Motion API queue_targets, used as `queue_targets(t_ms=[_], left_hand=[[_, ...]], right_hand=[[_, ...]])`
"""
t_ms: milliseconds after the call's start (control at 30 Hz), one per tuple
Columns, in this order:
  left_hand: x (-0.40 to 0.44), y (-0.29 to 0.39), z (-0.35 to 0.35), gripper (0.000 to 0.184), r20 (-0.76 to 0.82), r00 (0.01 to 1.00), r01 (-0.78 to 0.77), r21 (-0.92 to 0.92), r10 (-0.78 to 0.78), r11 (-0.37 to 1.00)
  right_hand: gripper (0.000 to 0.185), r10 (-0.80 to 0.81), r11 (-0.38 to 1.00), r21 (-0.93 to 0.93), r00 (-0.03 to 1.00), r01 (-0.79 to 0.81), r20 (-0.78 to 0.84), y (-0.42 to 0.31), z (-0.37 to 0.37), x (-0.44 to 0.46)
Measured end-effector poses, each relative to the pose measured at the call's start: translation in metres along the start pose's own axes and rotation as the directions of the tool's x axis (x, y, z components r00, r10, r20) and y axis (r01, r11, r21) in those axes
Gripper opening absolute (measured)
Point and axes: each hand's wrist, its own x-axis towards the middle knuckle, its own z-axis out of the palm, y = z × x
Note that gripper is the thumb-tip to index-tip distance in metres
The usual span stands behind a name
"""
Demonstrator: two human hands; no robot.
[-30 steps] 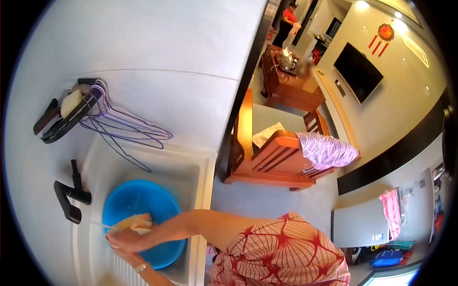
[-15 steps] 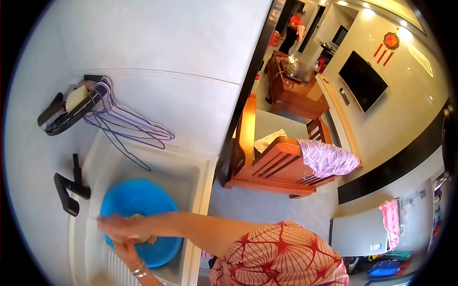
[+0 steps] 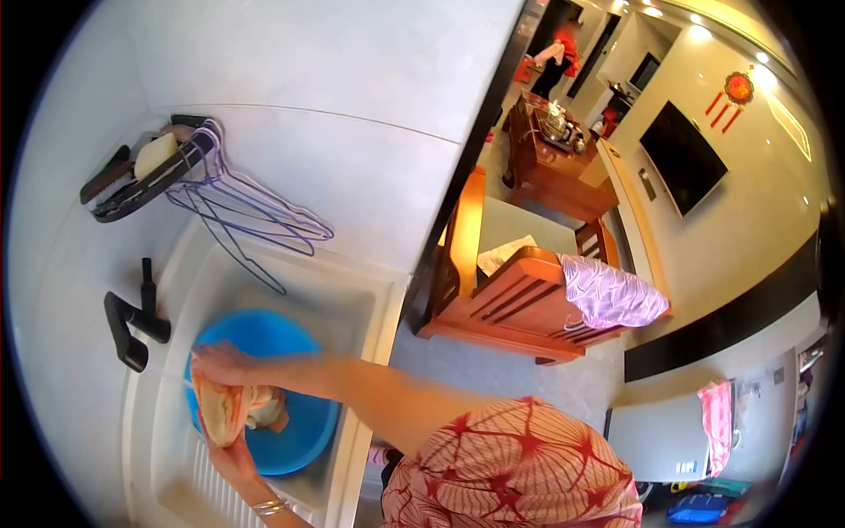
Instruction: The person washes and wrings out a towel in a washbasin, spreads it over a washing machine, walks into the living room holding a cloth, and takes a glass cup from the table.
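My right hand [image 3: 222, 363] grips the upper end of a cream and orange-pink cloth [image 3: 224, 412] over the blue basin [image 3: 304, 449]. Lower down, my left hand [image 3: 233, 462], with silver bangles at the wrist, holds the other end, so the cloth hangs in a fold between both hands. A pale bunched cloth [image 3: 268, 412] lies in the basin beside it; whether it is part of the same piece I cannot tell. The basin stands in a white sink [image 3: 352, 304] with a ribbed washboard [image 3: 207, 480]. A thin pale streak runs from the black faucet [image 3: 132, 330] toward my right hand.
Purple wire hangers [image 3: 255, 220] hang from a black wall rack [image 3: 154, 180] holding a brush and a soap-like block. Beyond the wall edge stand a wooden sofa [image 3: 519, 304] with a lilac cloth [image 3: 612, 290] and a wooden table [image 3: 563, 176]. A person [image 3: 559, 57] stands far back.
My right hand, blurred before over the bunched cloth, has moved up a little. The cloth now shows stretched between both hands. The view has shifted slightly, and the far person has turned.
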Motion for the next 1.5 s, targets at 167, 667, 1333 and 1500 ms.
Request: queue_targets(t_ms=[167, 667, 1333, 1500], left_hand=[[0.012, -0.024, -0.031, 0.05, -0.264, 0.906, 0.274, -0.231, -0.331, 0.933], [0.019, -0.075, -0.024, 0.049, 0.252, 0.958, -0.287, 0.801, 0.139, 0.526], [0.117, -0.042, -0.07, 0.014, 0.286, 0.91, -0.245, 0.955, 0.299, -0.167], [0.145, -0.048, -0.089, 0.014, 0.572, 0.812, -0.54, 0.812, 0.119, -0.221]], right_hand=[[0.018, 0.339, 0.861, 0.42, 0.939, -0.288, -0.052, -0.063, -0.021, 0.016], [0.011, -0.015, -0.042, 0.966, 0.967, -0.255, 0.255, -0.224, -0.169, 0.026], [0.01, 0.065, 0.952, 0.246, 0.906, -0.182, 0.418, -0.007, -0.083, -0.176], [0.01, 0.11, 0.938, 0.259, 0.906, -0.231, 0.409, -0.019, -0.099, -0.175]])
